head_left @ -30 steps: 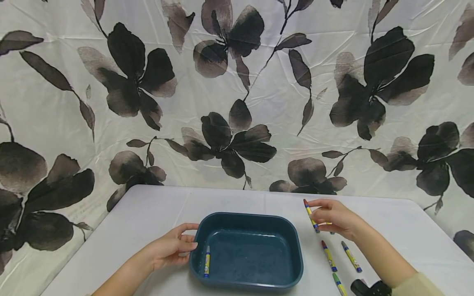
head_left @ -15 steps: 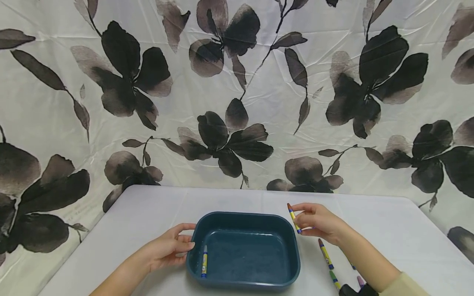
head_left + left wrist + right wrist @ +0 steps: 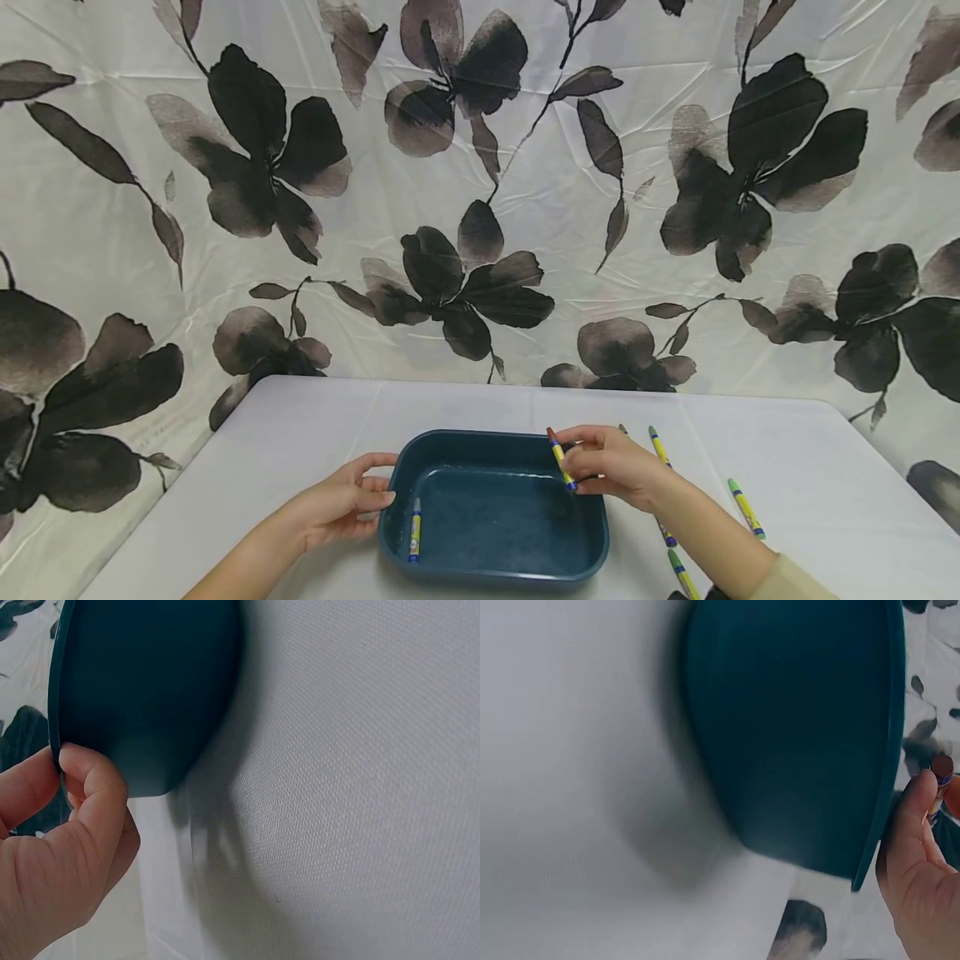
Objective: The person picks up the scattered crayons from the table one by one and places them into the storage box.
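Observation:
A dark teal plastic basin (image 3: 502, 529) stands on the white-covered table. At its left end my left hand (image 3: 337, 504) grips the rim; the left wrist view shows thumb and fingers pinching the rim (image 3: 55, 697). Inside, near the left wall, lies one grey-tipped crayon (image 3: 415, 533) with a yellow and blue wrapper. My right hand (image 3: 611, 467) pinches a reddish-brown crayon (image 3: 561, 461) over the basin's right end, tilted with its coloured tip up. In the right wrist view that crayon (image 3: 942, 769) shows between thumb and finger, beside the basin's outer wall (image 3: 795, 735).
Right of the basin lie several crayons, among them a green-tipped one (image 3: 658, 444), a light green one (image 3: 746, 508) and another green one (image 3: 681, 575). My right forearm covers part of this group. A floral cloth (image 3: 450, 192) hangs behind the table.
My right hand has carried the reddish-brown crayon leftward from the table on the right to above the basin's right end. The left hand stays on the rim.

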The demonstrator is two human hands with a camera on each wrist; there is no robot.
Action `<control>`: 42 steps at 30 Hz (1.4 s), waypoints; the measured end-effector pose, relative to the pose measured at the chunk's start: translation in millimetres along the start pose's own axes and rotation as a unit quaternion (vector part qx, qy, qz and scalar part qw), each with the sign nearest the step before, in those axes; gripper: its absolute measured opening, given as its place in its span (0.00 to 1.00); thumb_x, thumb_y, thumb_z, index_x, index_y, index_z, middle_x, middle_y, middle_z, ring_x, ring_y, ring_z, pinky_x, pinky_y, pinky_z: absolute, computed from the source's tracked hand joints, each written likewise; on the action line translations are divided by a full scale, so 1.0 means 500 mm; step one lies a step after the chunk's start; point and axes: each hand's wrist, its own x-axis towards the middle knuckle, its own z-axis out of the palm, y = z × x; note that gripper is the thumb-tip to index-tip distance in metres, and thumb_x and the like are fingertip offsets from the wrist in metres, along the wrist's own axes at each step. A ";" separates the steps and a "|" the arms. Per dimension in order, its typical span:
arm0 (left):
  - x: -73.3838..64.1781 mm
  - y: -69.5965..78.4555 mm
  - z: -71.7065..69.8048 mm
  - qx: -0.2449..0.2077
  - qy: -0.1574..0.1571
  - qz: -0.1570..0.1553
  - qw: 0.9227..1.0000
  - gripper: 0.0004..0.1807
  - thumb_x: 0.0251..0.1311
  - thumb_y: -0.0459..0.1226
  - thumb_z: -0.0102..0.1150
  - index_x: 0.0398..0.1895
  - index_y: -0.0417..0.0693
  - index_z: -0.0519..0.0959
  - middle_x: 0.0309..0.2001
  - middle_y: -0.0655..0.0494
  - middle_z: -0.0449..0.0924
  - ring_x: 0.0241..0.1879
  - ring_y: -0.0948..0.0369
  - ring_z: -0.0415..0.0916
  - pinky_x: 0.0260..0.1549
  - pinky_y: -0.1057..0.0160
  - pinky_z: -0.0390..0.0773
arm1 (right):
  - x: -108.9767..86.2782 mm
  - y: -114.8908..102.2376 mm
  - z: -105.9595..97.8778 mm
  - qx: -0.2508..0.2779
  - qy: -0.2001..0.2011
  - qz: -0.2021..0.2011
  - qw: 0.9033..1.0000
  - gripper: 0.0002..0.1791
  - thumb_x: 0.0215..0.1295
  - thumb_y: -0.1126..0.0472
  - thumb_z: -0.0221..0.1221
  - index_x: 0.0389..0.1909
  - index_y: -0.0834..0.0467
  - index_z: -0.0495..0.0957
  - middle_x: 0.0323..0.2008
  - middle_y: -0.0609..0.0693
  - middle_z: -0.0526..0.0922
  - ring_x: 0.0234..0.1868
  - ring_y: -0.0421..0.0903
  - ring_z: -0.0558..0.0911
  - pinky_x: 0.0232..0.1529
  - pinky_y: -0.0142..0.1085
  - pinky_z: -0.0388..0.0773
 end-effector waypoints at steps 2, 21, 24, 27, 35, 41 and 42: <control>0.001 0.000 0.000 0.002 0.000 0.000 1.000 0.34 0.61 0.26 0.52 0.68 0.41 0.49 0.39 0.51 0.69 0.34 0.62 0.70 0.31 0.70 0.74 | 0.002 -0.001 0.007 0.001 -0.005 0.000 1.000 0.27 0.59 0.67 0.58 0.59 0.70 0.65 0.32 0.50 0.75 0.30 0.43 0.75 0.35 0.33 0.79; 0.010 -0.002 0.003 0.005 -0.002 -0.001 1.000 0.34 0.61 0.25 0.51 0.68 0.40 0.48 0.39 0.50 0.69 0.34 0.62 0.70 0.31 0.70 0.73 | 0.032 0.028 0.080 0.006 -0.022 0.020 1.000 0.24 0.56 0.71 0.58 0.55 0.70 0.68 0.31 0.52 0.75 0.24 0.39 0.76 0.28 0.30 0.79; 0.012 -0.003 0.003 0.003 -0.002 -0.001 1.000 0.34 0.61 0.25 0.51 0.68 0.40 0.49 0.39 0.51 0.70 0.34 0.62 0.70 0.31 0.70 0.73 | 0.038 0.036 0.094 -0.013 -0.010 0.038 0.999 0.22 0.55 0.71 0.59 0.54 0.69 0.70 0.28 0.52 0.75 0.23 0.39 0.76 0.27 0.30 0.78; 0.010 -0.003 0.002 0.000 -0.001 -0.001 1.000 0.34 0.61 0.25 0.51 0.68 0.40 0.49 0.39 0.51 0.70 0.34 0.62 0.70 0.31 0.69 0.74 | 0.042 0.045 0.107 -0.024 -0.010 0.051 0.998 0.21 0.55 0.72 0.59 0.52 0.68 0.72 0.26 0.51 0.75 0.22 0.39 0.75 0.26 0.29 0.78; 0.007 -0.007 0.001 0.003 0.001 -0.005 1.000 0.36 0.61 0.26 0.52 0.69 0.40 0.47 0.40 0.50 0.68 0.35 0.61 0.70 0.32 0.68 0.74 | 0.047 0.062 0.128 -0.026 -0.015 0.077 0.997 0.19 0.55 0.71 0.60 0.50 0.66 0.74 0.28 0.54 0.77 0.22 0.40 0.75 0.24 0.27 0.77; 0.006 -0.003 -0.001 0.008 -0.003 -0.002 1.000 0.36 0.61 0.26 0.52 0.69 0.39 0.47 0.41 0.49 0.69 0.35 0.61 0.70 0.31 0.69 0.74 | 0.055 0.064 0.138 -0.026 -0.016 0.093 0.995 0.19 0.54 0.71 0.60 0.49 0.65 0.74 0.26 0.54 0.77 0.19 0.38 0.75 0.22 0.26 0.76; 0.006 -0.002 -0.001 0.009 -0.003 -0.001 1.000 0.36 0.61 0.26 0.52 0.69 0.39 0.47 0.41 0.49 0.68 0.35 0.61 0.70 0.31 0.69 0.74 | 0.056 0.064 0.140 -0.025 -0.016 0.094 0.995 0.19 0.54 0.71 0.60 0.49 0.65 0.74 0.25 0.53 0.77 0.19 0.38 0.74 0.22 0.25 0.75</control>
